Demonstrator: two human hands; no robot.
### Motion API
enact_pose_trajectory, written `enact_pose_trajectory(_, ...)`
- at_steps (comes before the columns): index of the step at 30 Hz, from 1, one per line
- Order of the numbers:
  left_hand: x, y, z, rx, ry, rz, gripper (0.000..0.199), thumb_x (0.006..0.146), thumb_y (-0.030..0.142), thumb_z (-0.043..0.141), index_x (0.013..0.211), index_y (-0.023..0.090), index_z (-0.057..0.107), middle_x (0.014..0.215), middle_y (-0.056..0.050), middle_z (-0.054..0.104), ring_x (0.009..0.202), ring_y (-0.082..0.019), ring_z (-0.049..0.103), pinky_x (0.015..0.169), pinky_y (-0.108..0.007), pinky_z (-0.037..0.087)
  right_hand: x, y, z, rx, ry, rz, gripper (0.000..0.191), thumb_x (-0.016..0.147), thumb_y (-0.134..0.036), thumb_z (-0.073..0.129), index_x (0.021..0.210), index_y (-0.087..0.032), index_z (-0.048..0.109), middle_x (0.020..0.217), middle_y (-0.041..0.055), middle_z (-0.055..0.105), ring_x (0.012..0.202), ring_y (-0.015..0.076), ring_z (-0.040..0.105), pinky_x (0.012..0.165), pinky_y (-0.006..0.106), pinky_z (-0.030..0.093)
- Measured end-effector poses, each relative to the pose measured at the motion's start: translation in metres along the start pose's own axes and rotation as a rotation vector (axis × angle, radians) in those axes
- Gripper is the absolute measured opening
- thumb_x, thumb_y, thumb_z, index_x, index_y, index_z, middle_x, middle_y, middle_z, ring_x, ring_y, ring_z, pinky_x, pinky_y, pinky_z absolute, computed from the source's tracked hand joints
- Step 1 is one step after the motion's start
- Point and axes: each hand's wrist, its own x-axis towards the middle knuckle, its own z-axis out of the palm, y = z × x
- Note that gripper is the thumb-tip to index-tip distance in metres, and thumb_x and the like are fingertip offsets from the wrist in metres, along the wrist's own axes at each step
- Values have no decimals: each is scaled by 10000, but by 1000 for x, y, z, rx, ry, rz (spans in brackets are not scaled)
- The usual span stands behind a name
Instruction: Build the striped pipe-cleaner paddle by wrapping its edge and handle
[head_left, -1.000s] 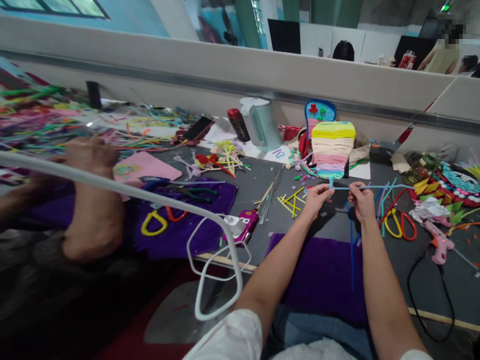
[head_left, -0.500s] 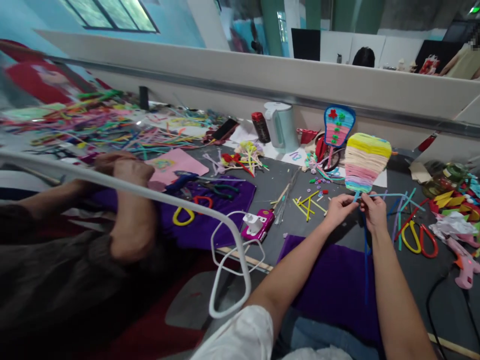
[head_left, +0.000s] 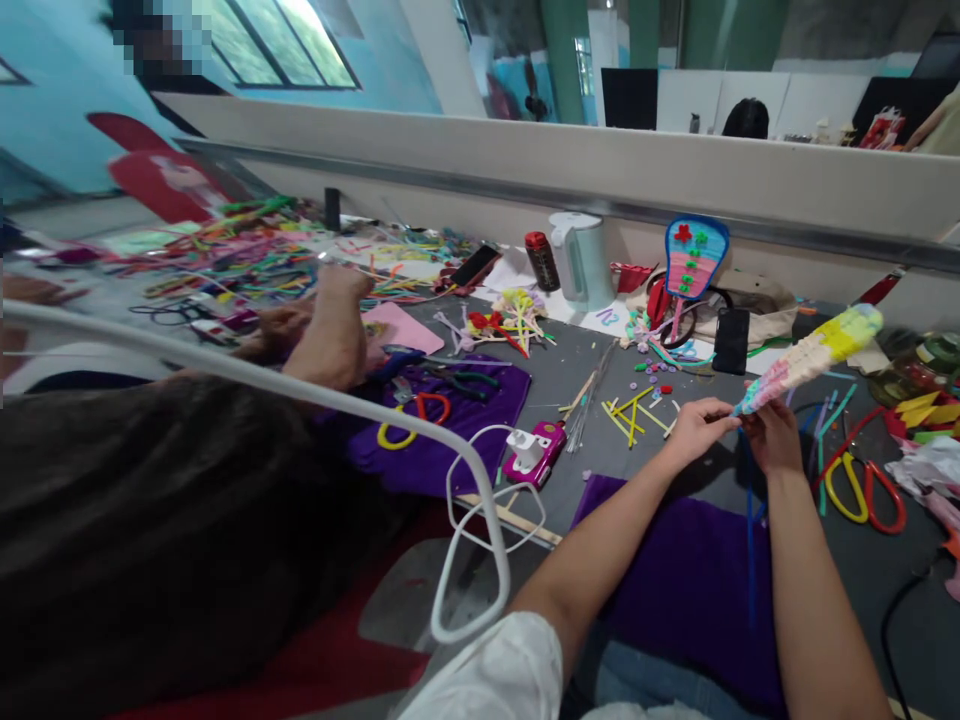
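Note:
A fan-shaped piece wound from fuzzy pipe cleaners (head_left: 817,355) in yellow, cream, pink and blue is turned nearly edge-on to me, tilted up to the right. My left hand (head_left: 701,432) pinches its narrow lower end. Behind that end, my right hand (head_left: 776,437) has its fingers curled against the piece. A blue pipe cleaner (head_left: 751,560) hangs down between my forearms over a purple cloth (head_left: 690,570). Beyond my hands stands a blue-edged fan (head_left: 697,258) with a red flower and green bits on its striped face.
Scissors (head_left: 847,490) lie right of my hands, near a pink glue gun (head_left: 946,515). A kettle (head_left: 583,262), a phone (head_left: 731,340) and yellow sticks (head_left: 628,412) lie beyond. Left are a power strip (head_left: 534,455), a white tubular frame (head_left: 480,470) and a co-worker's arm (head_left: 330,335).
The pipe-cleaner piece has turned from facing me to nearly edge-on and now leans right. My view has swung left, and the co-worker's arm has shifted.

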Motion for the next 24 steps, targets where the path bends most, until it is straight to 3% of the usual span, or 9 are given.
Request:
enact_pose_trajectory(6,-2,0,3,-135,-69,-103,419,614,500,776,710,109,661,631,-1,545,560,-97,491,548,-246,450,-3,-7,-1,-28,-2,-12,393,577,-301,819,568,-195,441,497,-59,491,455,67,451,420,194,354)
enact_pose_trajectory(10,-1,0,1,-99,-133,-125,426,623,505,770,682,101,649,608,2,535,545,-90,490,531,-234,435,-4,-8,-4,-82,-9,-41,335,598,-316,811,588,-190,501,464,-55,491,436,73,447,415,200,334)
enact_pose_trajectory(15,0,4,-5,-232,-111,-184,467,532,434,847,840,122,688,709,-26,627,615,-126,570,617,-284,492,-2,-5,-9,-184,-4,-110,312,610,-336,806,581,-181,536,478,-49,519,438,75,436,426,210,319)
enact_pose_trajectory(20,-1,11,-11,-369,-48,-206,509,615,439,811,1014,145,693,954,-99,694,776,-201,654,725,-362,538,-4,-3,-6,-319,-56,-107,278,635,-367,786,805,-175,679,577,-35,591,475,81,458,454,217,357)
enact_pose_trajectory(24,-2,12,-14,-375,-66,-229,515,641,451,794,1020,117,694,910,-114,710,738,-200,661,734,-373,539,-8,-4,-2,-344,-80,-101,306,644,-375,779,862,-177,696,603,-26,613,480,79,468,460,212,374)
